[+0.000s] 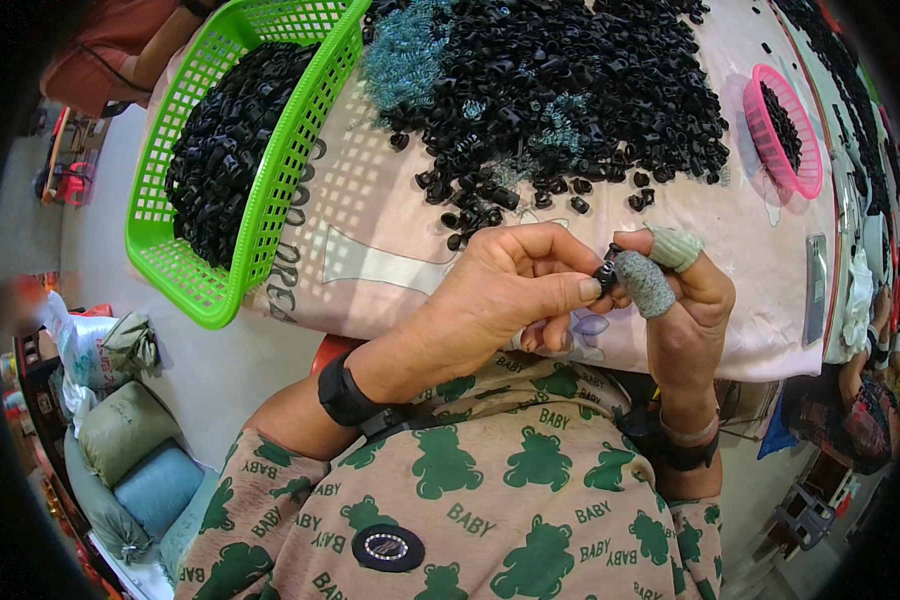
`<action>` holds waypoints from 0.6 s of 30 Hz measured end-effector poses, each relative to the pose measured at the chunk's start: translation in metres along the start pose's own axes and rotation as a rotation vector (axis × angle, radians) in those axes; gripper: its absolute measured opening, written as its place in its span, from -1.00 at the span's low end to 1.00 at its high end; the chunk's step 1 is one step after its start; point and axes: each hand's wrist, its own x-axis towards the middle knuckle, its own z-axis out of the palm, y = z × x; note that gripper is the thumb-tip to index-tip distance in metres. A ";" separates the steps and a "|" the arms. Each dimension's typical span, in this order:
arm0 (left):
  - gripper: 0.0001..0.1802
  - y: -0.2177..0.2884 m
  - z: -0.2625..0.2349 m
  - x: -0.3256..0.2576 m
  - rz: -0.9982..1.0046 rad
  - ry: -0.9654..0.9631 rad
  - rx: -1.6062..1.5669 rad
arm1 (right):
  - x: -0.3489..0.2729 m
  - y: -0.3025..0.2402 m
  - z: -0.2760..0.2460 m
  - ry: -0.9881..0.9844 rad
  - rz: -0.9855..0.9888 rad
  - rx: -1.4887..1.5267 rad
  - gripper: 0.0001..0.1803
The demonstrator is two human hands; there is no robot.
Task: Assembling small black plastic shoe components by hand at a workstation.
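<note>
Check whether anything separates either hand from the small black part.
Nothing visible separates the left hand from the small black part it pinches. On the right hand, a grey cover and a pale green cover wrap two digits beside it.

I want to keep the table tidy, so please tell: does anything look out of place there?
Some bluish coils lie scattered among the black parts, apart from their main heap, so the piles look mixed.

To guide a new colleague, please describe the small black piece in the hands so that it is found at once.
Find the big black heap on the pink tablecloth and look just below. There the left hand pinches the small black piece beside the grey finger cover of the right hand. Unlike those in the heap, this one is held.
</note>
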 end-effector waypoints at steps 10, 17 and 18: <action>-0.84 0.004 0.005 -0.004 0.055 0.004 -0.006 | 0.002 0.005 -0.011 0.043 0.035 0.010 -0.77; -0.81 0.003 0.006 -0.003 0.060 0.019 0.031 | -0.001 -0.004 -0.005 0.014 0.000 -0.010 -0.78; -0.81 0.003 0.005 -0.003 0.064 0.018 0.034 | -0.001 -0.005 -0.004 -0.027 -0.025 0.002 -0.79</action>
